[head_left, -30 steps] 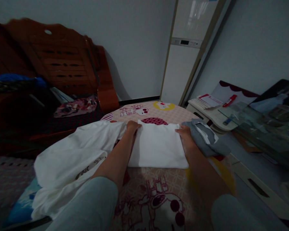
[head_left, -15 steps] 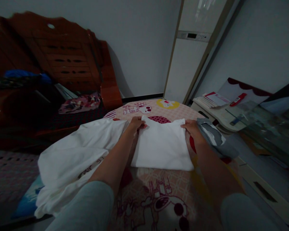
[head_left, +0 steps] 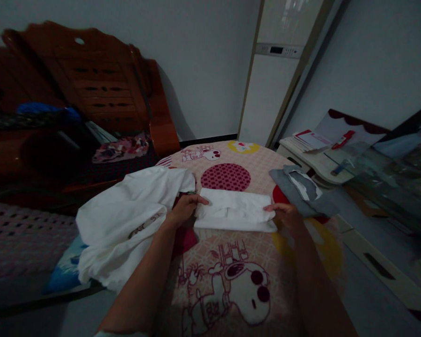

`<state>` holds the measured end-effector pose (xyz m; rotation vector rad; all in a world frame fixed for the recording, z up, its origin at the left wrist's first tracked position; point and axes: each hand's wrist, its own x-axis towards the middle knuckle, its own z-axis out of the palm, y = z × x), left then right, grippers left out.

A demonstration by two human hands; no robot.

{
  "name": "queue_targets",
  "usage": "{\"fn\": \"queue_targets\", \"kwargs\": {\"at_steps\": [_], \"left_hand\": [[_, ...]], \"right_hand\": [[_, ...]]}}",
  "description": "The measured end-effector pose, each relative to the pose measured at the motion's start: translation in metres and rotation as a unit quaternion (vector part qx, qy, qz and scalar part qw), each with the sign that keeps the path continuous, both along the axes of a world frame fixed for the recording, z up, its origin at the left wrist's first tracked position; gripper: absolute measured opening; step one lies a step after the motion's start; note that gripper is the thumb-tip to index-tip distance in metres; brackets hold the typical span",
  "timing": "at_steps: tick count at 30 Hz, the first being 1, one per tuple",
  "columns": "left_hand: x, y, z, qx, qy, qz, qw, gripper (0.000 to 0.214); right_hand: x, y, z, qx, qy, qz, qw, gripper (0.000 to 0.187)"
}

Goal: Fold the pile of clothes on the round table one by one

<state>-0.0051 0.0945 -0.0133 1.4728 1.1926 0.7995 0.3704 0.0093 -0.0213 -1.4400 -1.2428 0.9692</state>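
White folded cloth [head_left: 239, 216] lies flat in front of you, near the middle of the surface, as a low strip with its long sides running roughly from the left edge toward the right edge. Your left hand [head_left: 185, 209] is at the strip's left end, with a finger extended onto the upper face. Your right hand [head_left: 286, 213] is at the opposite end, with its fingertips on the fabric near the right border. Both hands are in contact with the strip; whether either thumb pinches it from beneath cannot be determined from this view. Creases cross the middle of the upper face, and a smooth band of fabric runs along the side nearest you. The surface carries a pink patterned tablecloth [head_left: 263, 175]; note its dark pink oval just beyond the strip and the printed cartoon dog between the strip and the near edge. Along the left edge, a loose white garment [head_left: 126, 199] with dark lettering lies in a heap and hangs over that edge, beside your left forearm. At the right edge, locate the grey garment [head_left: 296, 192], which shows a white section on top and lies beyond your right hand, apart from the strip. Past the far edge stand a carved wooden bench [head_left: 101, 93] and a tall white unit [head_left: 264, 100] with a control panel.
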Motion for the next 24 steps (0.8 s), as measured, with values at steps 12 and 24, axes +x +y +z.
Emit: {"fn": "queue_targets", "kwargs": {"at_steps": [12, 24], "left_hand": [[0.015, -0.009, 0.0, -0.019, -0.111, 0.047, 0.992, 0.038], [0.002, -0.006, 0.0, 0.165, 0.21, -0.025, 0.963, 0.026]], "right_hand": [[-0.011, 0.003, -0.012, -0.002, -0.033, -0.092, 0.995, 0.031], [-0.002, 0.004, -0.015, 0.054, -0.273, -0.118, 0.953, 0.024]]}}
